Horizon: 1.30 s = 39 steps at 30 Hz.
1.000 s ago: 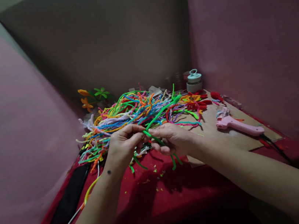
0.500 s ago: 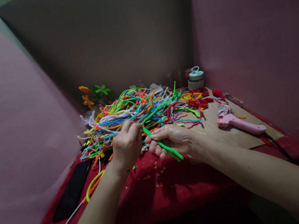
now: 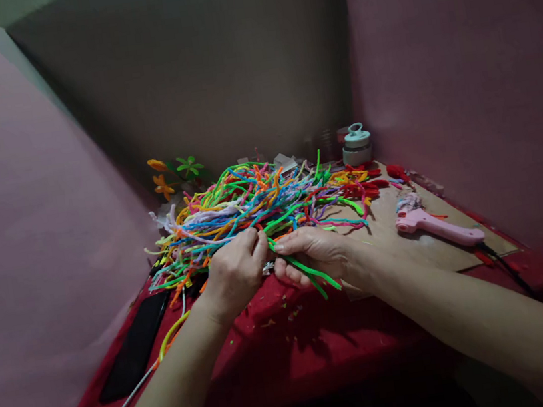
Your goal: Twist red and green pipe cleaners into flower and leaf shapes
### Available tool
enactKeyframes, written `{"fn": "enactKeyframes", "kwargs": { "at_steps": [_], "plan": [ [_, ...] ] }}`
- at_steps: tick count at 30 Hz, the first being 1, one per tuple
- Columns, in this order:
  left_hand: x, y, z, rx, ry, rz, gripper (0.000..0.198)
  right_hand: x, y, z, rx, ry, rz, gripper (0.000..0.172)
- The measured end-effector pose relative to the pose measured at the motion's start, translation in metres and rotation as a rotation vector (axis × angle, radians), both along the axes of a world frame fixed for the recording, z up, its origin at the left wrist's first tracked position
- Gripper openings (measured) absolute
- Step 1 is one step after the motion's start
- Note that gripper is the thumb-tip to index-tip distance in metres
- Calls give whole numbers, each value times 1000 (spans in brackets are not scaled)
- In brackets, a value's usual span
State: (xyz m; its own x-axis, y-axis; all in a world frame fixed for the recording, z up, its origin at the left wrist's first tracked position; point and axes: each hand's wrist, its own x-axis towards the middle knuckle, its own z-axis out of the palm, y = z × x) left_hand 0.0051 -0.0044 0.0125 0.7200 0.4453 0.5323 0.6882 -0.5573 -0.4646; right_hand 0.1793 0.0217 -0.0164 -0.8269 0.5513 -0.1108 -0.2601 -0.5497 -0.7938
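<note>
A tangled heap of coloured pipe cleaners lies on a table under a red cloth. My left hand is closed, pinching a green pipe cleaner at the heap's near edge. My right hand is closed round the same green pipe cleaner, whose ends stick out below the palm towards me. The two hands touch at the fingertips, just in front of the heap.
A pink glue gun with a black cord lies on a cardboard sheet at the right. A pale round tape dispenser stands at the back. Small pipe-cleaner flowers stand back left. A black phone and white cable lie at left. Pink walls enclose both sides.
Both hands stay on the green pipe cleaner. The left hand has closed tighter and come right against the right fingertips; the green ends below the right hand have shifted.
</note>
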Motion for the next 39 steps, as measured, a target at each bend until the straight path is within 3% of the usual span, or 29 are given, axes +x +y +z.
{"fn": "enactKeyframes", "kwargs": {
  "at_steps": [2, 4, 9, 11, 13, 15, 18, 21, 26, 33, 39],
  "plan": [
    [1, 1, 0, -91, -152, 9, 19, -1, -1, 1, 45, 7, -35, 16],
    [3, 1, 2, -275, -443, 49, 19, 0, -2, 1, 80, 17, -60, 12],
    [5, 2, 14, -1198, -1145, 110, 21, 3, -1, 4, 100, -28, -52, 17],
    [4, 2, 18, -1414, -1337, 85, 22, 3, 1, 4, 108, -20, -23, 16],
    [4, 4, 21, -1514, -1412, 40, 17, 3, 2, 3, 122, 5, 1, 13],
    [4, 6, 21, -1546, -1428, -10, 17, 2, 3, 1, 126, 35, 20, 13],
    [5, 10, 19, -1463, -1503, -58, 17, 1, 3, 0, 95, 52, 36, 17],
    [3, 12, 18, -1357, -1526, -58, 20, 3, 1, 0, 26, 28, 98, 18],
    [-1, 15, 17, -1324, -1500, -55, 22, 4, -2, 2, -26, 14, 159, 21],
    [0, 21, 11, -1272, -1453, -12, 22, 1, -2, 2, -6, 28, 104, 25],
    [-6, 25, 3, -1387, -1510, -69, 20, -8, 4, 1, 17, 23, 45, 19]
  ]
}}
